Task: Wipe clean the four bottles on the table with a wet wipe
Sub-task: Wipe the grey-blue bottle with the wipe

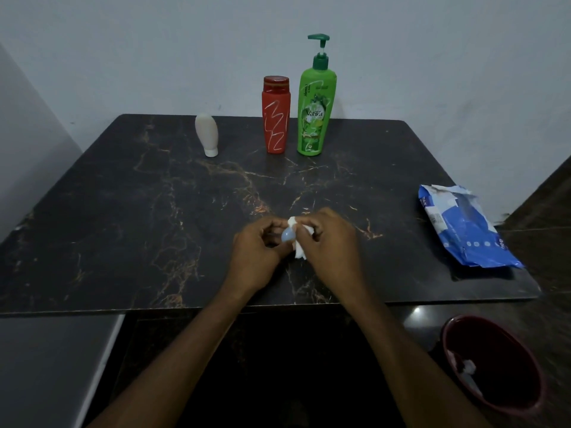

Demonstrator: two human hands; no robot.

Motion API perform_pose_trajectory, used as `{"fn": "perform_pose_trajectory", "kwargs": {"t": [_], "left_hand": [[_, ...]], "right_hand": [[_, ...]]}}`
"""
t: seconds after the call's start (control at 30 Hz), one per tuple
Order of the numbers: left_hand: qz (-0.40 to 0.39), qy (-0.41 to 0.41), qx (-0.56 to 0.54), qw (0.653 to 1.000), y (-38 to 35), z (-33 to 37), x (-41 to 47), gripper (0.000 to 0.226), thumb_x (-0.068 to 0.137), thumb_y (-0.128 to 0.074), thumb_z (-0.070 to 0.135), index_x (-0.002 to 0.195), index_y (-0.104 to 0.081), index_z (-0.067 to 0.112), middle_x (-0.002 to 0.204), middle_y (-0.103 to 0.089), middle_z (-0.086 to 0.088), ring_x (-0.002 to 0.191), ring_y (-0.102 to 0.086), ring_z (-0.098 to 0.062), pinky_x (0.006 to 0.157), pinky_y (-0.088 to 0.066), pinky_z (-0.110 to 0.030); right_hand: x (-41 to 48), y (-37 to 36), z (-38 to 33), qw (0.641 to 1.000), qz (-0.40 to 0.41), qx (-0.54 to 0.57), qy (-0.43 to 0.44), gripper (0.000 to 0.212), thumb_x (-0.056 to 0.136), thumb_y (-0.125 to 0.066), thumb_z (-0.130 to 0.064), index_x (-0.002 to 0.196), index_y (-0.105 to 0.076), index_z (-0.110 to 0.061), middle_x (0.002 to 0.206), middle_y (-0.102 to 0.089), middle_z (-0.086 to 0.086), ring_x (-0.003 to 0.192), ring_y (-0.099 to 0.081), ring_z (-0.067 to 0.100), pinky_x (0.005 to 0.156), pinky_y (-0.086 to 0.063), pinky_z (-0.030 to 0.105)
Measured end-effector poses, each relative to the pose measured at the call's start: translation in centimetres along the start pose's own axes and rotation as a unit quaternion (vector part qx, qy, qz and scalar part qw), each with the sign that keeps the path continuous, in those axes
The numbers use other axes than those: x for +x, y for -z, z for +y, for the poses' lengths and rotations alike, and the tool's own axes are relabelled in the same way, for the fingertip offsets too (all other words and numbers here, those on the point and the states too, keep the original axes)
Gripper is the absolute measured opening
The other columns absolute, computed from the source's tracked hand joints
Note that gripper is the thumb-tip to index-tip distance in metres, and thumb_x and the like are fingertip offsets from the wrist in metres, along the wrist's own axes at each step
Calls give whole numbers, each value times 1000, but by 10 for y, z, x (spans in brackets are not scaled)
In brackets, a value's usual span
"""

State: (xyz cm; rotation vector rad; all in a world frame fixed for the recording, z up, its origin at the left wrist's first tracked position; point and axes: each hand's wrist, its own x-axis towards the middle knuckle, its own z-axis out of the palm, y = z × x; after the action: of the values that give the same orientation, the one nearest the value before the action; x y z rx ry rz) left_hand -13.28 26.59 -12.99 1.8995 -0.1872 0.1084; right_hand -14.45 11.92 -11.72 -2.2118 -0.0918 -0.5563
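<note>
Both of my hands work close together over the table [123,227] near its front: my left hand [259,253] pinches a small blue bottle [286,235], my right hand [332,242] grips a white wipe [299,253] against it. Standing well apart at the back are a white bottle [207,134], a red bottle [276,118] and a green bottle [313,112].

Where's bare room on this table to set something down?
Bare: left of the left hand up to the white tube; also between the right hand and the red bottle and green bottle. Crowded: right edge, under the wipes pack.
</note>
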Motion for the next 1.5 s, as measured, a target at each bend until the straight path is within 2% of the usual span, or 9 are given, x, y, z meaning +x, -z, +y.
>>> {"fn": "perform_pose_trajectory", "kwargs": {"t": [0.13,0.27,0.33,0.4,0.63,0.77,0.9,1.03,1.5], "left_hand": [[-2,0,13,1000,0,-1,1,29,80,-86,11,103,-74,21,98,-77,8,92,-73,-6,88,-61,-31],[2,-1,0,1000,0,3,0,34,78,-86,6,105,-68,18,98,-75,7,90,-73,-6,83,-61,-26],[9,2,-5,1000,-1,3,-1,35,77,-87,4,102,-65,15,94,-74,4,84,-73,-8,79,-61,-26],[12,-3,-7,1000,-2,2,0,33,78,-85,3,100,-62,13,90,-75,2,83,-74,-10,77,-62,-28],[-1,-39,10,999,1,-2,0,20,88,-77,9,103,-68,18,101,-75,6,94,-72,-9,85,-61,-33],[-12,-1,-49,999,3,-5,4,25,92,-74,8,114,-78,18,113,-77,3,105,-73,-14,94,-60,-41],[-37,24,-67,997,7,-6,6,42,82,-82,2,122,-74,14,112,-77,1,105,-73,-11,94,-57,-26],[-27,24,-55,998,5,-8,6,43,80,-83,-1,120,-74,12,101,-79,-4,93,-75,-15,86,-58,-24],[-7,-4,-42,999,1,-8,5,27,84,-79,3,109,-78,14,95,-80,-1,89,-76,-20,84,-62,-35]], "right_hand": [[14,18,21,997,-4,-37,-74,16,94,-67,-24,105,-75,-15,100,-69,-1,77,-56,-1,67,-37,6],[21,21,17,993,-13,-55,-106,15,94,-64,-19,98,-76,-11,97,-72,7,85,-64,15,78,-51,25],[15,15,3,996,-9,-51,-71,14,94,-64,-20,97,-76,-14,96,-68,0,80,-59,6,70,-44,8],[9,7,-9,998,-27,-28,-40,13,93,-63,-18,95,-76,-15,94,-65,-3,74,-56,1,61,-38,3],[13,16,11,998,-12,-29,-53,12,94,-66,-21,100,-75,-16,95,-66,-5,76,-56,-1,65,-39,3],[13,28,33,995,9,10,-100,8,92,-69,-27,90,-75,-24,82,-68,-13,73,-62,-1,71,-49,16],[7,27,46,989,13,44,-139,14,91,-71,-32,96,-76,-20,84,-73,-8,74,-66,-1,66,-47,8],[0,22,42,987,28,72,-138,11,92,-69,-31,97,-74,-22,84,-70,-9,75,-64,-4,65,-45,9],[-17,-5,2,997,45,51,48,16,90,-69,-8,104,-75,-12,98,-67,-3,88,-62,3,81,-45,10]]}}
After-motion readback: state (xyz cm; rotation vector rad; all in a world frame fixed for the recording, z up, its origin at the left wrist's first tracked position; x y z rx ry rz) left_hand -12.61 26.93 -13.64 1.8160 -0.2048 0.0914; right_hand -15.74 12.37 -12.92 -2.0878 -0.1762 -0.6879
